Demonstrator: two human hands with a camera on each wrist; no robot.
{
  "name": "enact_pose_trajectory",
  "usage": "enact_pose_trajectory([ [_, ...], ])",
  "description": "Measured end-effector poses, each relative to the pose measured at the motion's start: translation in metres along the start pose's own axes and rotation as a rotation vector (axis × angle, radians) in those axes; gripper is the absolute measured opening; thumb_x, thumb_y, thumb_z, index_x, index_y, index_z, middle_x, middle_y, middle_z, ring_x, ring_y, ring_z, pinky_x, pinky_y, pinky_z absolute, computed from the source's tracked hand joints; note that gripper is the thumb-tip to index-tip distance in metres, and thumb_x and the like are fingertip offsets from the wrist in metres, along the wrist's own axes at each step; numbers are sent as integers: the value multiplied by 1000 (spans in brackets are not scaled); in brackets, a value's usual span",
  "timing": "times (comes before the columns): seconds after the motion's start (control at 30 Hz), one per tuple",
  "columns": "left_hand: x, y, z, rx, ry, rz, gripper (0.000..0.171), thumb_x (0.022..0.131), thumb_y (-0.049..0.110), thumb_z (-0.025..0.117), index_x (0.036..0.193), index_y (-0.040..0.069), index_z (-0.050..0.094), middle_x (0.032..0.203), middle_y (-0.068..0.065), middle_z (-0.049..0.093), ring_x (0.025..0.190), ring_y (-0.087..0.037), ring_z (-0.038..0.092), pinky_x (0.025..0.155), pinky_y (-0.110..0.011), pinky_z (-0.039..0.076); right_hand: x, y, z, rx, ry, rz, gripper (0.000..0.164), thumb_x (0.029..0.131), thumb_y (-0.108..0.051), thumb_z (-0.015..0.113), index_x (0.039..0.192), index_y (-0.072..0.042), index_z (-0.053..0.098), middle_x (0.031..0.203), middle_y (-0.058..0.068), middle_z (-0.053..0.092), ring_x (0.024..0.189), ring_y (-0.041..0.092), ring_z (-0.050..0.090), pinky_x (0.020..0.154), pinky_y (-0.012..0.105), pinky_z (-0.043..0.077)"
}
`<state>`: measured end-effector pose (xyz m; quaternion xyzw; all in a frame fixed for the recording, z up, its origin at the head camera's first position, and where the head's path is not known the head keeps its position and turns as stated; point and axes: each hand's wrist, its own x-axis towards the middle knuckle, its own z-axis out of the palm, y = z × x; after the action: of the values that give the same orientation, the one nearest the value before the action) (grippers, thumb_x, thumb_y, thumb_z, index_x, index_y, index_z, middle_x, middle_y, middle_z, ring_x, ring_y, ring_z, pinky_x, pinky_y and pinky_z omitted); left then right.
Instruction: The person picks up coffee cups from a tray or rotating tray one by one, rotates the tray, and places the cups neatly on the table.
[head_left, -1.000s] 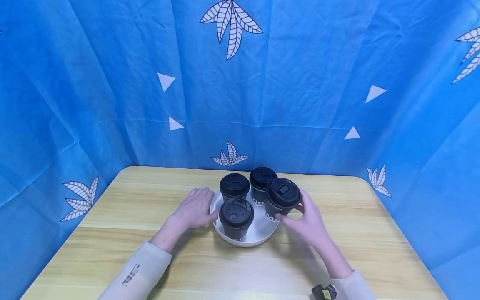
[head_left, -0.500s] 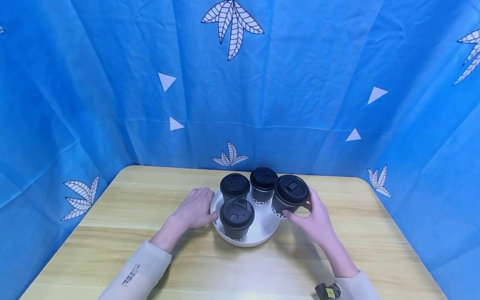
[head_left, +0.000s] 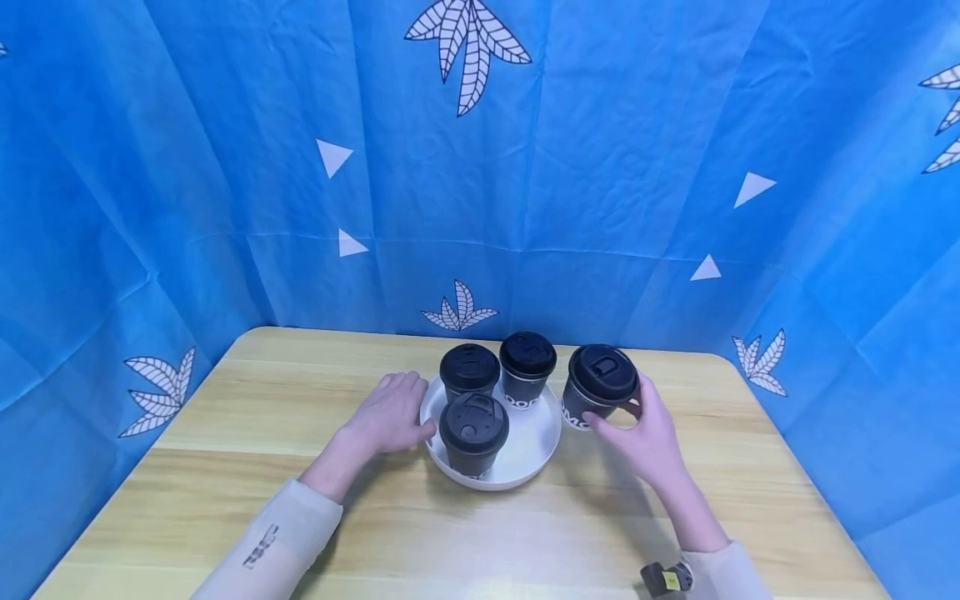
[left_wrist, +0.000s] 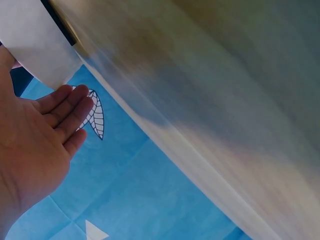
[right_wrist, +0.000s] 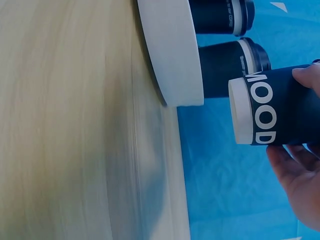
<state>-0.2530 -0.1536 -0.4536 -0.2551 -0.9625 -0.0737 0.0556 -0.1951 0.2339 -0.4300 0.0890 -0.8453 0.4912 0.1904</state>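
Observation:
My right hand (head_left: 641,433) grips a black paper coffee cup (head_left: 585,404) with a black lid, a little to the right of a round white tray (head_left: 536,454). The right wrist view shows the held cup (right_wrist: 282,107), with white lettering and a white base band, raised above the table. Three similar lidded cups stand on the tray: one at the front (head_left: 474,437), one at back left (head_left: 470,368), one at back right (head_left: 527,371). My left hand (head_left: 390,414) touches the tray's left rim, fingers lightly bent in the left wrist view, holding no cup.
A light wooden table (head_left: 262,433) lies beneath everything. Blue curtain (head_left: 600,167) with white leaf and triangle prints hangs behind and along both sides. A small black device (head_left: 666,579) sits at my right wrist.
My right hand has moved right with its cup, from over the tray's right part to beyond its rim. The left hand, the tray and the other cups stay put.

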Motion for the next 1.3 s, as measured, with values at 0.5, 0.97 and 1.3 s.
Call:
enact_pose_trajectory([
  [0.5, -1, 1, 0, 1, -7, -7, 41, 86, 40, 69, 106, 6, 59, 98, -4, 52, 96, -26, 50, 108, -48, 42, 5, 14, -15, -60, 45, 23, 83, 80, -7, 88, 151, -4, 44, 138, 13, 57, 118, 14, 55, 92, 7, 47],
  [0.97, 0, 1, 0, 2, -5, -11, 43, 85, 42, 70, 107, 6, 59, 98, -4, 52, 95, -26, 50, 108, -46, 42, 10, 24, -27, -91, 104, 73, 81, 81, -7, 87, 150, -2, 45, 138, 14, 57, 119, 20, 55, 91, 10, 50],
  [1.3, 0, 1, 1, 2, -6, -13, 43, 85, 41, 70, 107, 6, 59, 97, -4, 52, 96, -26, 51, 109, -47, 42, 14, 35, -34, -128, 140, 106, 84, 79, -10, 89, 150, -3, 45, 141, 13, 56, 118, 12, 53, 95, 20, 55],
])
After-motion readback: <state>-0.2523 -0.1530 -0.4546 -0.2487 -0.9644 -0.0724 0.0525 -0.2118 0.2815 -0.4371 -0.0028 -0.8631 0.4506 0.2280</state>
